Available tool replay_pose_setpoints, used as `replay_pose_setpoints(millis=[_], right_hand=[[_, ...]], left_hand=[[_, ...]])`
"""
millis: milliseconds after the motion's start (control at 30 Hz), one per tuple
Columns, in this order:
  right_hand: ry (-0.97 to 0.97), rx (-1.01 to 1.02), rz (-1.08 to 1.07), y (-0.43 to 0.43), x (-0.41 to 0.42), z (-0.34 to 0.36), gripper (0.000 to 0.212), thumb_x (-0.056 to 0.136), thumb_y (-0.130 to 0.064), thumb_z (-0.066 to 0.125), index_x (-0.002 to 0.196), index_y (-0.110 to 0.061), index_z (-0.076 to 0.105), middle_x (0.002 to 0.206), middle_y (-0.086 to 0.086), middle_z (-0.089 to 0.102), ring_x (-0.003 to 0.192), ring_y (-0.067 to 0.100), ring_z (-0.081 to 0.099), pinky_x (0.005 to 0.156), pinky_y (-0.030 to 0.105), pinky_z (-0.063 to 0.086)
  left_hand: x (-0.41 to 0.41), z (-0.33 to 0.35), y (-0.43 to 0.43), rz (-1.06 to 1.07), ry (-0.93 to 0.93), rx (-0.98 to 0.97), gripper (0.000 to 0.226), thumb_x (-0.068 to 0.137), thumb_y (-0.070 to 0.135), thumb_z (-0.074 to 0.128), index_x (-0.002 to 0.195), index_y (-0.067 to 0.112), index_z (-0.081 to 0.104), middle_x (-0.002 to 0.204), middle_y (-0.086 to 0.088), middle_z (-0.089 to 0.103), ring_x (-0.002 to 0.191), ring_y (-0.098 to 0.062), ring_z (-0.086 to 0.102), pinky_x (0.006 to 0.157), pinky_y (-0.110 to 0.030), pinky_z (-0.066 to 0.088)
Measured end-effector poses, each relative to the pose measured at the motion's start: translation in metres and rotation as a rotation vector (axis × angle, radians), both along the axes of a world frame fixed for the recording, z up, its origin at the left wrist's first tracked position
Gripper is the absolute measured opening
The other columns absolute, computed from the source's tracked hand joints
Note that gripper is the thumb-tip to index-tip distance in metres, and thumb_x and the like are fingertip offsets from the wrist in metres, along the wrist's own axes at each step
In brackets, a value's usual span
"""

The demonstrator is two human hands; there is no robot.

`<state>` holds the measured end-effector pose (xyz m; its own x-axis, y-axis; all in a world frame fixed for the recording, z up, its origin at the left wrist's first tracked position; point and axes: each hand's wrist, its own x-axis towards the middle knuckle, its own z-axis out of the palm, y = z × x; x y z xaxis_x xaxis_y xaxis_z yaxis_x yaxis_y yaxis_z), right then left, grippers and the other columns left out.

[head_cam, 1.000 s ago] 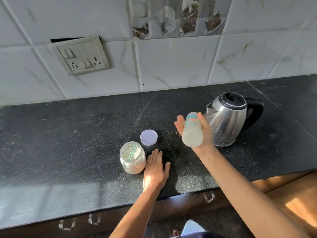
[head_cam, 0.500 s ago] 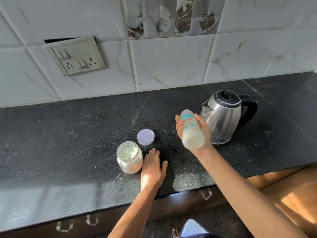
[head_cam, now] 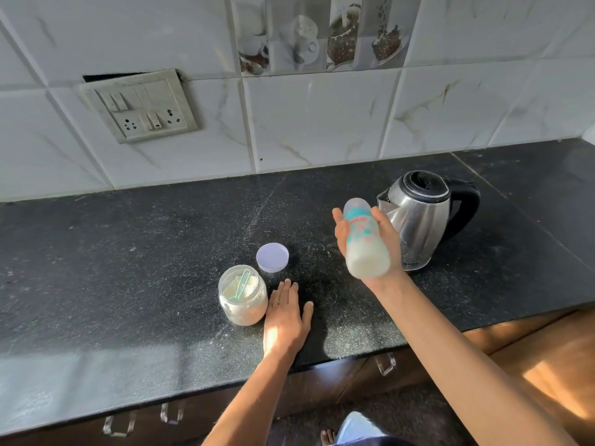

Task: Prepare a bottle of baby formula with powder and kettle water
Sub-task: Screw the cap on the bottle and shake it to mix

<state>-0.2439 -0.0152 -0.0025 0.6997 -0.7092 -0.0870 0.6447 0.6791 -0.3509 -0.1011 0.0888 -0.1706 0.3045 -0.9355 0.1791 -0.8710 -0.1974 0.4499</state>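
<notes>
Head view: the right hand (head_cam: 393, 252) was clasped round the baby bottle (head_cam: 365, 239), held in the air just in front of the kettle (head_cam: 421, 217). Milky liquid sat at its near end, and its capped end leaned away to the left, more tilted than a second before, when it stood nearer upright. The left hand (head_cam: 285, 320) stayed flat and relaxed on the black countertop (head_cam: 128, 268), just beside the open powder jar (head_cam: 243, 300) with the scoop (head_cam: 242, 284) inside; the jar lid (head_cam: 272, 257) lay unmoved behind.
</notes>
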Motion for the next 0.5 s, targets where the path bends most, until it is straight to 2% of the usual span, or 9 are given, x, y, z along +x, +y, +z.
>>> replay_pose_setpoints(millis=[33, 100, 167, 233, 300, 367, 400, 433, 500], right_hand=[[-0.037, 0.062, -0.018, -0.0014, -0.0015, -0.0024, 0.103, 0.052, -0.017, 0.092, 0.142, -0.008, 0.042, 0.107, 0.02, 0.066, 0.072, 0.027, 0.069, 0.06, 0.035, 0.06], [-0.007, 0.065, 0.069, 0.0, -0.002, -0.0022, 0.083, 0.068, -0.021, 0.084, 0.14, -0.01, 0.043, 0.11, 0.02, 0.065, 0.076, 0.028, 0.068, 0.065, 0.037, 0.06], [0.104, -0.058, 0.042, -0.0009, -0.004, -0.0048, 0.068, 0.074, -0.027, 0.077, 0.136, -0.017, 0.05, 0.111, 0.017, 0.064, 0.072, 0.024, 0.066, 0.062, 0.033, 0.059], [0.121, -0.091, -0.019, -0.0008, -0.0005, 0.0005, 0.087, 0.063, -0.028, 0.085, 0.14, -0.019, 0.045, 0.108, 0.014, 0.066, 0.069, 0.021, 0.066, 0.058, 0.031, 0.058], [0.002, 0.05, -0.043, -0.0007, -0.0023, -0.0044, 0.105, 0.053, -0.023, 0.092, 0.143, -0.012, 0.04, 0.106, 0.015, 0.066, 0.071, 0.023, 0.069, 0.059, 0.033, 0.059], [0.006, 0.098, 0.03, 0.0018, -0.0018, -0.0012, 0.081, 0.064, -0.022, 0.087, 0.134, -0.009, 0.049, 0.103, 0.017, 0.064, 0.075, 0.025, 0.068, 0.064, 0.037, 0.06], [0.031, 0.047, 0.049, 0.003, -0.002, -0.0027, 0.067, 0.072, -0.025, 0.081, 0.131, -0.013, 0.053, 0.101, 0.017, 0.063, 0.075, 0.024, 0.067, 0.066, 0.036, 0.06], [0.07, 0.043, 0.016, 0.0034, -0.0012, -0.0017, 0.061, 0.076, -0.028, 0.077, 0.132, -0.019, 0.053, 0.1, 0.016, 0.062, 0.075, 0.023, 0.065, 0.067, 0.034, 0.06], [0.032, 0.027, 0.004, 0.006, 0.002, 0.004, 0.072, 0.07, -0.026, 0.082, 0.132, -0.021, 0.047, 0.098, 0.015, 0.063, 0.074, 0.024, 0.067, 0.064, 0.035, 0.06]], left_hand=[[-0.0004, 0.0002, 0.0004, -0.003, 0.002, -0.001, 0.06, 0.094, 0.045, 0.03, 0.133, 0.003, 0.049, 0.142, -0.015, 0.046, 0.136, -0.027, 0.037, 0.114, -0.034, 0.017], [-0.0006, 0.0009, 0.0005, -0.007, 0.0, -0.009, 0.059, 0.094, 0.044, 0.031, 0.132, 0.003, 0.05, 0.141, -0.015, 0.047, 0.135, -0.027, 0.039, 0.113, -0.034, 0.017], [-0.0001, 0.0007, -0.0002, -0.004, -0.001, -0.009, 0.059, 0.094, 0.044, 0.031, 0.132, 0.003, 0.05, 0.141, -0.015, 0.047, 0.135, -0.028, 0.039, 0.113, -0.034, 0.017], [0.0002, -0.0001, -0.0004, 0.001, 0.001, -0.003, 0.06, 0.094, 0.044, 0.03, 0.133, 0.003, 0.05, 0.141, -0.015, 0.047, 0.135, -0.027, 0.038, 0.113, -0.034, 0.017], [-0.0003, -0.0001, 0.0002, -0.001, 0.002, 0.0, 0.061, 0.094, 0.045, 0.03, 0.133, 0.003, 0.05, 0.141, -0.015, 0.047, 0.135, -0.028, 0.038, 0.113, -0.034, 0.017], [-0.0004, 0.0001, 0.0002, -0.007, 0.004, -0.009, 0.06, 0.094, 0.045, 0.03, 0.132, 0.003, 0.051, 0.141, -0.015, 0.048, 0.135, -0.028, 0.039, 0.113, -0.035, 0.016], [-0.0002, 0.0001, -0.0002, -0.005, 0.004, -0.013, 0.06, 0.093, 0.044, 0.031, 0.132, 0.003, 0.051, 0.141, -0.015, 0.048, 0.135, -0.028, 0.039, 0.113, -0.035, 0.016], [0.0, 0.0001, -0.0004, -0.001, 0.007, -0.013, 0.06, 0.093, 0.044, 0.031, 0.132, 0.003, 0.051, 0.141, -0.015, 0.047, 0.135, -0.027, 0.039, 0.113, -0.034, 0.015], [0.0001, -0.0001, -0.0003, 0.003, 0.012, -0.011, 0.06, 0.093, 0.045, 0.031, 0.133, 0.004, 0.05, 0.142, -0.014, 0.047, 0.135, -0.027, 0.038, 0.113, -0.033, 0.014]])
